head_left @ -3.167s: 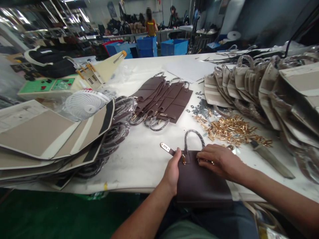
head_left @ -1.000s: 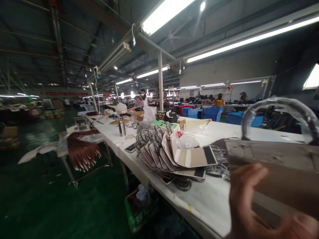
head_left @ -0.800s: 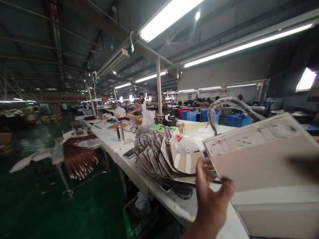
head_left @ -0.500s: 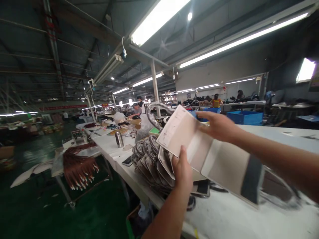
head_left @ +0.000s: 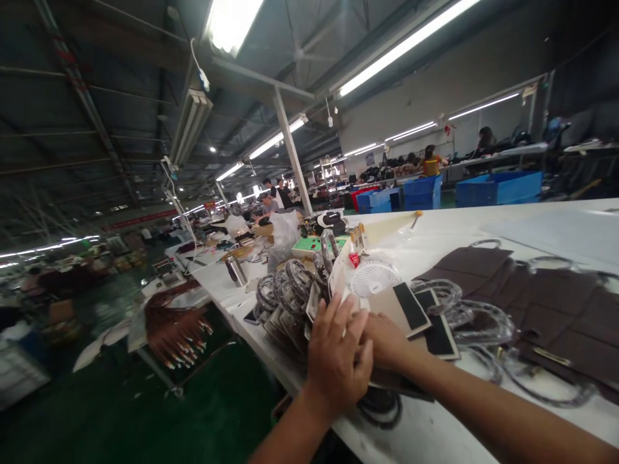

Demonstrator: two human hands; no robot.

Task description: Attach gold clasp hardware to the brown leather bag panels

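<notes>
My left hand [head_left: 336, 351] lies with its fingers stretched out against the near end of a row of bag panels [head_left: 280, 328]. Right beside it is my right hand [head_left: 384, 335], whose fingers are mostly hidden behind the left one. The panels stand tilted against each other, pale inside, with looped handles [head_left: 290, 283] in clear plastic. Under and beyond my right wrist sits a beige panel [head_left: 394, 306] with a dark strip at its end. More plastic-wrapped handles [head_left: 483, 322] lie to the right.
A white fan [head_left: 374, 277] is just beyond my hands on the white table [head_left: 459, 225]. Dark brown bag pieces [head_left: 556, 303] spread over the right side. A steel flask [head_left: 235, 270] stands at left. Brown straps [head_left: 176, 322] hang from a side table. People work farther back.
The beige panel held up between my hands has come down at the row. Both hands have lowered and drawn together, the left spread flat. The view has turned to the right.
</notes>
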